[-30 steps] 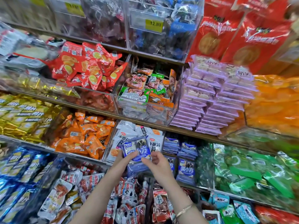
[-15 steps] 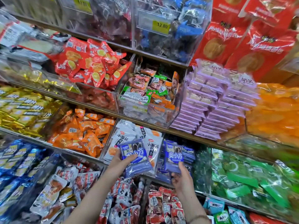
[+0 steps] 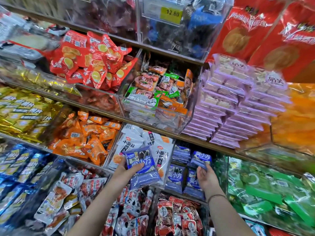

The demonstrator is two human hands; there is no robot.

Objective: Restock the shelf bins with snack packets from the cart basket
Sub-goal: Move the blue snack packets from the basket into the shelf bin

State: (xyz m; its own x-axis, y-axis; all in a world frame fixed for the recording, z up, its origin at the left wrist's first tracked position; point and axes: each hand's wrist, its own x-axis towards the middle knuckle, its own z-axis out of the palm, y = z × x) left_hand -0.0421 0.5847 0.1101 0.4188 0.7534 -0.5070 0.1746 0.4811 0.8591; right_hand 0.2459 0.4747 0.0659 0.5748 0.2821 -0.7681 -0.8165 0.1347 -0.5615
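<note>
Fingers (image 3: 202, 173) half hidden, purple packets (image 3: 141, 160) blurred

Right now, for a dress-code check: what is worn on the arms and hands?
No sleeves show. The left hand and right hand wear no gloves. A thin brownish bracelet circles the right wrist.

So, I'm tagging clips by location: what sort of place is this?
Most likely a shop's snack aisle: shelves of clear bins heaped with snack packets, and a yellow price tag reading 12.80.
</note>
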